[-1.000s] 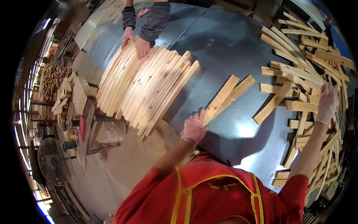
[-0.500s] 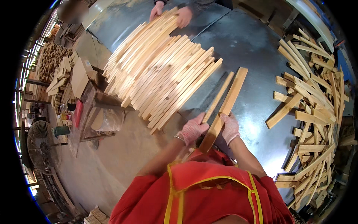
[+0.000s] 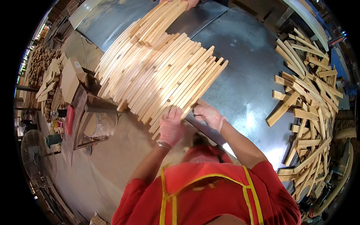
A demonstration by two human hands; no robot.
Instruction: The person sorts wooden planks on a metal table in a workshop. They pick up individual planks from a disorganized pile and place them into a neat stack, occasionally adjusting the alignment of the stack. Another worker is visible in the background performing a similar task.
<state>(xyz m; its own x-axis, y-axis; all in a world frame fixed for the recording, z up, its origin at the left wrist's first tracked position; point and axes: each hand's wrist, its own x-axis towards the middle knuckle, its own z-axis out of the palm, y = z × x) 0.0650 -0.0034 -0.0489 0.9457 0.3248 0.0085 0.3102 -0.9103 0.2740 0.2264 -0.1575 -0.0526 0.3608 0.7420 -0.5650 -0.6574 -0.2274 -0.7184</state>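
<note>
Long pale wooden strips [image 3: 150,71] lie side by side in a row on the dark metal table. My left hand [image 3: 171,126], in a pale glove, rests at the near ends of the row's right part, fingers laid over the strips and thumb hidden. Along the right edge, my gloved right hand [image 3: 209,115] has its fingers bent around the near end of the outermost strip [image 3: 210,83]. Across the table, a co-worker's hand [image 3: 192,3] is on a bunch of strips [image 3: 159,22] at the far end of the row.
A loose heap of wooden pieces [image 3: 311,101] covers the table's right side. The metal tabletop [image 3: 243,56] shows between heap and row. At left stand a wooden bench [image 3: 80,108] with a red object [image 3: 69,119] on it and a floor fan [image 3: 35,150].
Both my hands have moved up to the row; the two strips they held apart now lie against its right edge. The co-worker's bunch has shifted, and those hands are now mostly out of view.
</note>
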